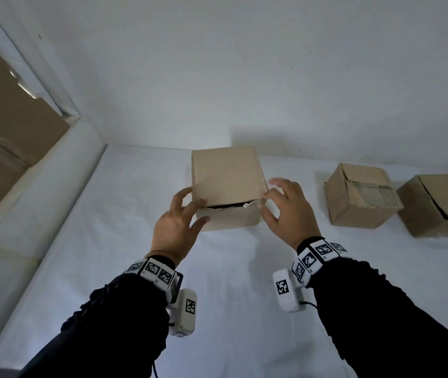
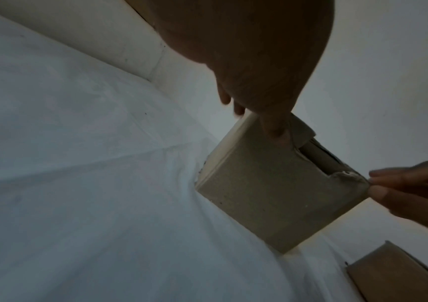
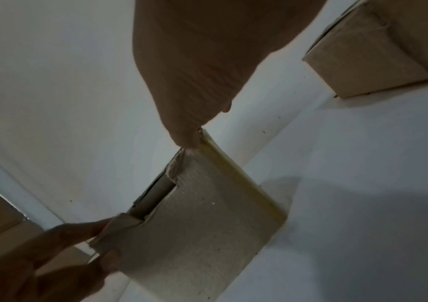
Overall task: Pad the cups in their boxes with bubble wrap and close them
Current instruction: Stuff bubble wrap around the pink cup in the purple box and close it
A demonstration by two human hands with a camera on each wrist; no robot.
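Note:
A small cardboard box (image 1: 228, 184) stands on the white cloth, its lid folded down with a dark slit left along the front edge. My left hand (image 1: 205, 210) pinches the front left corner, thumb on the front face and a finger on the lid. My right hand (image 1: 264, 204) pinches the torn front right corner. In the left wrist view the box (image 2: 272, 200) shows the tucked flap in the slit, with the right hand's fingertips (image 2: 378, 192) at its corner. The right wrist view shows the box (image 3: 207, 224) and my left hand (image 3: 104, 245). No cup or bubble wrap is visible.
Two more cardboard boxes (image 1: 359, 197) (image 1: 441, 205) sit to the right near the wall, their flaps folded over. The white-covered table (image 1: 135, 255) meets a white wall behind. A raised white ledge and a brown cardboard panel (image 1: 4, 126) run along the left.

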